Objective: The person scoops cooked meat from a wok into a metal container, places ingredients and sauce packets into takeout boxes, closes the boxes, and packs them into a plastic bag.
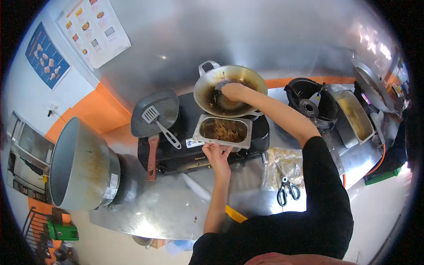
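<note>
My left hand (217, 158) is closed on the near rim of a rectangular metal food pan (244, 143), tilted toward me in front of the wok. Shredded brown food (224, 130) lies inside the pan. My right hand (232, 92) reaches down into a wok (254, 78) with a brown-stained inside. Its fingers are curled toward a greyish item, too unclear to name, and dark bits lie around them. Beneath the wok and the pan is a black Rinnai gas stove (194, 162).
A slotted spatula (163, 130) rests across a square grill pan (165, 106) at left. Farther left stands a large grey pot (81, 176). Scissors (288, 192) lie by a plastic bag of food (282, 161). To the right are a black burner (309, 99) and another metal pan (353, 119).
</note>
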Tool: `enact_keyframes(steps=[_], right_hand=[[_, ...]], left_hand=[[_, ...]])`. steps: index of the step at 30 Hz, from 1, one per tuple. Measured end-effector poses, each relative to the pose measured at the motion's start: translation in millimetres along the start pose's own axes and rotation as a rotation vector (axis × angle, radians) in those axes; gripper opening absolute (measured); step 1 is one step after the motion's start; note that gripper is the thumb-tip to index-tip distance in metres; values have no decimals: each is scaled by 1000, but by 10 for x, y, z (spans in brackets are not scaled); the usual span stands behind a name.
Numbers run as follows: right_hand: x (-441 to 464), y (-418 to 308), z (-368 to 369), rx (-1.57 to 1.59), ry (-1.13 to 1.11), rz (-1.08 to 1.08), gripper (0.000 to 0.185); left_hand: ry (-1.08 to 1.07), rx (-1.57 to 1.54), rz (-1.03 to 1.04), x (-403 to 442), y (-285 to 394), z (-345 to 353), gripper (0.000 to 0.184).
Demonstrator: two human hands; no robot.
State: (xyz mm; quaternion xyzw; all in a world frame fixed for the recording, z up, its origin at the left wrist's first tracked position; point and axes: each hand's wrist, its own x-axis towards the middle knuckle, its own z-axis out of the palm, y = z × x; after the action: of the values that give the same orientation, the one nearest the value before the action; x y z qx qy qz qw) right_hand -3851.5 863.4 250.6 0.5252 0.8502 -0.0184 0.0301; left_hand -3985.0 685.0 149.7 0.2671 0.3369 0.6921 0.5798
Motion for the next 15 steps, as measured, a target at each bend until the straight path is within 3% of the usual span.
enact_keyframes(steps=[3, 6, 8, 12, 15], right_hand=[[130, -54, 91, 29, -58, -108, 26], [-98, -247, 9, 59, -148, -214, 29], [-517, -391, -211, 69, -172, -211, 29], [-1028, -385, -385, 188, -44, -321, 31], [-963, -259, -473, 172, -13, -187, 30]], left_hand=[[31, 34, -25, 17, -23, -26, 19], [2, 141, 81, -6, -24, -13, 20], [51, -62, -20, -26, 56, 90, 20], [46, 7, -9, 58, -77, -27, 20], [20, 68, 17, 81, -148, -92, 21]])
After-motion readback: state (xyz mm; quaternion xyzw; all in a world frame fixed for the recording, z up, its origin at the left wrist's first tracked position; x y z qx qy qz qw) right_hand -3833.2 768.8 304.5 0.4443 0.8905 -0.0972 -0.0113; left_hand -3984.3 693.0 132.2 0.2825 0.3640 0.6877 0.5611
